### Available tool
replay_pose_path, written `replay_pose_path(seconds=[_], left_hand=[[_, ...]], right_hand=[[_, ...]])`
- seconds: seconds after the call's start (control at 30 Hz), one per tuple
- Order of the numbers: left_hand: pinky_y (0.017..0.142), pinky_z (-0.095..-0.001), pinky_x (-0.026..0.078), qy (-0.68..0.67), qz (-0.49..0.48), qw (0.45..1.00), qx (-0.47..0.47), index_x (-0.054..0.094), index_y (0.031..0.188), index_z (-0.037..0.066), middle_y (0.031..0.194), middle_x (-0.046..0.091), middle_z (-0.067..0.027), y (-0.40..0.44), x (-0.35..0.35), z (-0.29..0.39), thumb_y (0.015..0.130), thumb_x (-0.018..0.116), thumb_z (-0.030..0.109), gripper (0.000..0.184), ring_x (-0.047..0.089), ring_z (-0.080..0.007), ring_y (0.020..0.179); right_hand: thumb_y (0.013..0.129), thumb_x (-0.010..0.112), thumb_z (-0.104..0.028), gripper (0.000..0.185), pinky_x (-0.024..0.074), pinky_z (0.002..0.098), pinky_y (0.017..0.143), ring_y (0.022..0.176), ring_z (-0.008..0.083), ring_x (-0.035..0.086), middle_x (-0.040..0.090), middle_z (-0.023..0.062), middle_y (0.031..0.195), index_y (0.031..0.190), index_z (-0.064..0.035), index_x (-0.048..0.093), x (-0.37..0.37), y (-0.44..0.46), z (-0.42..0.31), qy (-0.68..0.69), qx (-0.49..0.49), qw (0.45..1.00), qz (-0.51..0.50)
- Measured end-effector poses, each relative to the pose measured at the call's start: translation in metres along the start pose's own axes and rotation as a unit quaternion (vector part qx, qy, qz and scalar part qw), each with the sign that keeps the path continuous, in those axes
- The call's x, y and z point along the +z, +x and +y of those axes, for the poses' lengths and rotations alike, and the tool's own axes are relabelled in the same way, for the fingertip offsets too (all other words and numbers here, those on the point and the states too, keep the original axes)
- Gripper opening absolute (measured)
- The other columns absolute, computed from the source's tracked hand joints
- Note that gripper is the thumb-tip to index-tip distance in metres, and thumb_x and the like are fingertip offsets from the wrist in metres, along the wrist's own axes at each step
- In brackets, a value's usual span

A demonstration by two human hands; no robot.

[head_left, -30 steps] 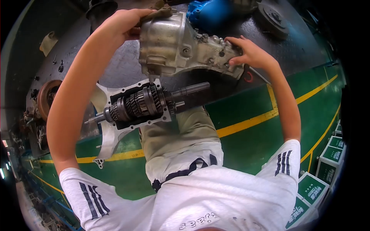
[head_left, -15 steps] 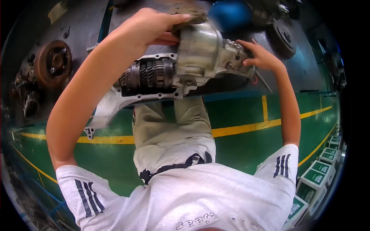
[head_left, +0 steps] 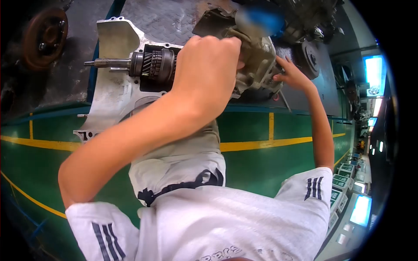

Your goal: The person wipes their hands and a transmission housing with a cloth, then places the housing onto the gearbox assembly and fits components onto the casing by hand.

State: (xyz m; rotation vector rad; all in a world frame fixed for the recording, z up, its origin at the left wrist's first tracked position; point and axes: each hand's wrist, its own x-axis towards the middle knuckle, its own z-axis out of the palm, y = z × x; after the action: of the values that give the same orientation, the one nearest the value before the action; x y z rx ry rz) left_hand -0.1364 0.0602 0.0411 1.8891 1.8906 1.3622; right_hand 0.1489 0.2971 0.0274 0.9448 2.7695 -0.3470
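My left hand is closed at the near left edge of a metal gearbox housing, its thumb side against the rim. At the housing's far right end my right hand touches it with fingers and thumb spread. Left of the housing lies an open half casing with a gear shaft assembly in it. My left hand and forearm hide the right part of those gears. The housing's narrow end is partly hidden behind its wide part.
A blue part stands behind the housing. Round discs lie at the right and far left of the metal workbench. Green and white boxes line the floor at right.
The housing has moved right, away from the gears, and turned so its wide end faces more towards me. My left hand has come down and nearer. The camera view has shifted right.
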Motion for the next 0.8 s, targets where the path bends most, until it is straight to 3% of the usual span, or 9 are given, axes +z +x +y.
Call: replay_pose_path(seconds=[0.07, 0.1, 0.13, 0.2, 0.3, 0.43, 0.67, 0.77, 0.8], left_hand=[[0.067, -0.0493, 0.05, 0.028, 0.018, 0.999, -0.037, 0.064, 0.088, -0.001, 0.078, 0.065, -0.0221, -0.012, 0.009, 0.002, 0.087, 0.068, 0.016, 0.017, 0.063, -0.0434, 0.075], [0.067, -0.0506, 0.049, 0.026, 0.014, 0.998, -0.049, 0.063, 0.089, 0.0, 0.078, 0.065, -0.0214, -0.021, 0.012, 0.004, 0.089, 0.067, 0.017, 0.017, 0.062, -0.043, 0.075], [0.074, -0.0433, 0.053, 0.04, 0.018, 0.998, -0.048, 0.062, 0.091, 0.0, 0.079, 0.066, -0.0178, -0.03, 0.013, 0.007, 0.087, 0.063, 0.009, 0.009, 0.066, -0.0356, 0.08], [0.08, -0.0438, 0.051, -0.095, 0.05, 0.991, -0.083, 0.062, 0.098, -0.001, 0.088, 0.068, -0.0184, -0.04, 0.017, 0.012, 0.088, 0.063, 0.008, 0.014, 0.067, -0.0356, 0.09], [0.091, -0.0435, 0.049, -0.085, 0.144, 0.985, -0.04, 0.061, 0.12, -0.008, 0.114, 0.067, -0.0233, -0.064, 0.039, 0.01, 0.088, 0.065, 0.006, 0.035, 0.064, -0.037, 0.111], [0.101, -0.0439, 0.046, -0.009, 0.105, 0.994, -0.013, 0.061, 0.118, -0.015, 0.13, 0.061, -0.0271, -0.079, 0.043, 0.017, 0.084, 0.057, -0.001, 0.037, 0.057, -0.038, 0.126], [0.098, -0.0432, 0.052, -0.049, 0.11, 0.993, 0.014, 0.062, 0.119, -0.015, 0.131, 0.06, -0.0309, -0.082, 0.056, 0.007, 0.089, 0.058, 0.003, 0.036, 0.058, -0.0419, 0.126], [0.102, -0.0449, 0.05, -0.069, 0.118, 0.991, 0.006, 0.063, 0.117, -0.015, 0.131, 0.058, -0.0335, -0.077, 0.063, 0.011, 0.09, 0.058, 0.003, 0.032, 0.057, -0.0437, 0.127], [0.102, -0.0449, 0.05, -0.075, 0.119, 0.99, 0.005, 0.063, 0.117, -0.015, 0.131, 0.058, -0.0335, -0.074, 0.066, 0.014, 0.09, 0.058, 0.003, 0.032, 0.057, -0.0437, 0.127]], right_hand=[[0.083, 0.075, -0.021, 0.082, 0.0085, 0.0533, 0.124, 0.141, 0.0356, 0.039, 0.048, 0.0189, 0.148, 0.153, -0.0085, 0.034, -0.001, 0.004, -0.006, 0.014, 0.042, 0.998, -0.042], [0.082, 0.077, -0.019, 0.083, 0.0097, 0.0534, 0.124, 0.14, 0.036, 0.04, 0.048, 0.0189, 0.148, 0.153, -0.0093, 0.034, 0.002, 0.005, 0.0, 0.021, 0.01, 0.999, -0.026], [0.082, 0.077, -0.019, 0.083, 0.0097, 0.0534, 0.124, 0.14, 0.036, 0.04, 0.048, 0.0189, 0.148, 0.153, -0.0093, 0.034, 0.007, 0.007, 0.002, 0.017, 0.004, 1.0, -0.019], [0.08, 0.078, -0.018, 0.085, 0.0105, 0.0535, 0.124, 0.141, 0.0359, 0.039, 0.047, 0.0192, 0.148, 0.152, -0.0093, 0.035, 0.005, 0.001, 0.008, 0.003, 0.002, 1.0, -0.014], [0.079, 0.079, -0.018, 0.086, 0.0096, 0.0539, 0.124, 0.144, 0.0351, 0.035, 0.044, 0.0193, 0.151, 0.152, -0.0069, 0.035, 0.0, 0.002, 0.003, 0.015, 0.004, 1.0, -0.021], [0.078, 0.079, -0.015, 0.084, 0.0073, 0.0559, 0.124, 0.145, 0.0344, 0.033, 0.043, 0.0193, 0.152, 0.151, -0.0059, 0.037, -0.009, 0.004, -0.004, 0.041, 0.014, 0.998, -0.034], [0.083, 0.071, -0.012, 0.069, 0.0064, 0.056, 0.124, 0.147, 0.0331, 0.03, 0.041, 0.0166, 0.153, 0.147, -0.0082, 0.045, -0.019, 0.002, -0.023, 0.043, 0.081, 0.994, -0.062], [0.082, 0.074, -0.013, 0.073, 0.012, 0.0507, 0.124, 0.147, 0.0304, 0.03, 0.041, 0.0157, 0.154, 0.148, -0.0085, 0.044, -0.026, 0.007, -0.029, -0.001, 0.089, 0.993, -0.078], [0.082, 0.074, -0.016, 0.069, 0.0201, 0.0471, 0.122, 0.143, 0.0299, 0.036, 0.046, 0.0152, 0.149, 0.146, -0.0075, 0.046, -0.027, 0.01, -0.033, -0.005, 0.122, 0.988, -0.091]])
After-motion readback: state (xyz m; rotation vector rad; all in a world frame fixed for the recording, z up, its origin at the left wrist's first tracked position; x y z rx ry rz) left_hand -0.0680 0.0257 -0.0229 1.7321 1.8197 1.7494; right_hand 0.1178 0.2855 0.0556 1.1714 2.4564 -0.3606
